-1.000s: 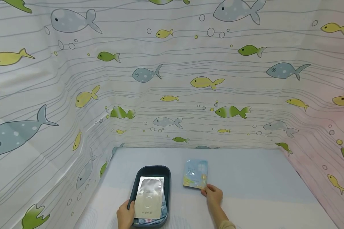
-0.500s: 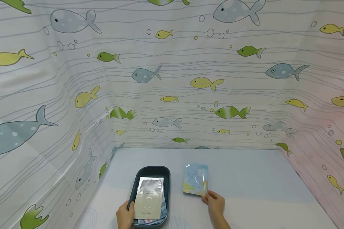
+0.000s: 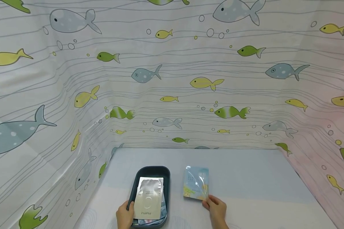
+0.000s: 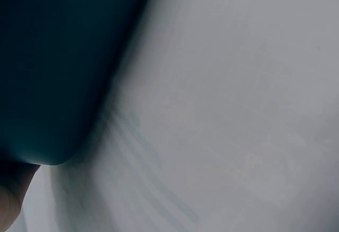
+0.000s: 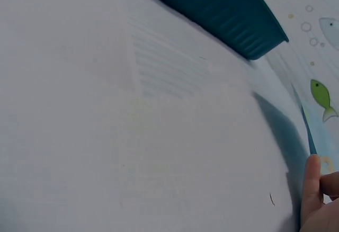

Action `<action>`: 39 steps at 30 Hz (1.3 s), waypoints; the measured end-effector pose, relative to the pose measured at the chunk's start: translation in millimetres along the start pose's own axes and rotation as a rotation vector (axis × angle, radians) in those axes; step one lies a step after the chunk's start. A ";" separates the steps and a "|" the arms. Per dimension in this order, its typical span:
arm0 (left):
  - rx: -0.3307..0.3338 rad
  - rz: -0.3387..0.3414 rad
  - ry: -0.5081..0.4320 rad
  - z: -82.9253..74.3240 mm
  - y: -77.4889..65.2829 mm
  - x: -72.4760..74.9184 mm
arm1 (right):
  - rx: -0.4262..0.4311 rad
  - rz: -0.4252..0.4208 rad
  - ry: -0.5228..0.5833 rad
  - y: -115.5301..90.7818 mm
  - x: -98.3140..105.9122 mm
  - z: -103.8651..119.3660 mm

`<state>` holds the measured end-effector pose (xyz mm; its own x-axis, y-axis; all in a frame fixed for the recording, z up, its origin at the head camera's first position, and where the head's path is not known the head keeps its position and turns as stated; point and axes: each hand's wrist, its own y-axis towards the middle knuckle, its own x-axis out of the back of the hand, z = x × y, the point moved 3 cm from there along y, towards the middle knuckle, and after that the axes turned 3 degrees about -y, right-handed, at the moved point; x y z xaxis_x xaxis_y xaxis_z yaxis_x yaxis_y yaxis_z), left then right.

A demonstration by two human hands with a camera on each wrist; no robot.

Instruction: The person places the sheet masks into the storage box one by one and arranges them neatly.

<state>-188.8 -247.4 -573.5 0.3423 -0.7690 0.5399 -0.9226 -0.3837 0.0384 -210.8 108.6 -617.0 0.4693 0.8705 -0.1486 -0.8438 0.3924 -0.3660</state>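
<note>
In the head view, my left hand [image 3: 125, 214] grips the left rim of a dark teal tray [image 3: 153, 172]. Inside the tray, a silver sachet marked PMPM [image 3: 147, 198] tops several bluish sachets [image 3: 164, 208], mostly hidden beneath it. To the tray's right, my right hand [image 3: 216, 210] pinches a glossy light-blue sachet [image 3: 195, 183] with yellow print by its near right corner. From the right wrist, that sachet [image 5: 313, 128] shows nearly edge-on, a shadow beside it on the cloth. The left wrist camera catches the tray's outer wall [image 4: 58, 57] and a bit of left hand [image 4: 10, 200].
A pale cloth-covered table [image 3: 246, 178] spreads beneath everything. Fish-printed sheeting [image 3: 183, 95] rises around the back and both sides of it. The tray's ribbed wall [image 5: 217, 15] crosses the top of the right wrist view.
My right hand has drawn the light-blue sachet toward me and slightly to the right. The left hand and the tray stay where they were.
</note>
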 end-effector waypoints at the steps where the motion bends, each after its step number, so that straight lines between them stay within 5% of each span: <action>1: 0.000 -0.001 -0.004 0.1 -0.4 0.4 | -0.002 0.002 0.004 -1.4 0.8 -0.2; 14: -0.005 -0.004 -0.006 3.2 -1.1 1.7 | 0.028 0.053 0.006 -16.4 5.1 2.7; 24: -0.043 -0.042 0.027 1.7 1.1 -0.1 | 0.136 0.068 -0.020 -25.2 -3.4 19.3; 31: -0.098 -0.093 0.062 0.1 4.3 -1.2 | 0.286 0.129 -0.006 -38.5 -14.1 33.2; 39: -0.104 -0.100 0.061 -0.5 4.2 -2.1 | 0.292 0.161 -0.053 -48.5 -28.8 42.8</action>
<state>-193.5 -247.2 -574.0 0.4251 -0.6961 0.5786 -0.8989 -0.3995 0.1798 -194.5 77.2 -555.7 0.3166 0.9392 -0.1326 -0.9484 0.3110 -0.0618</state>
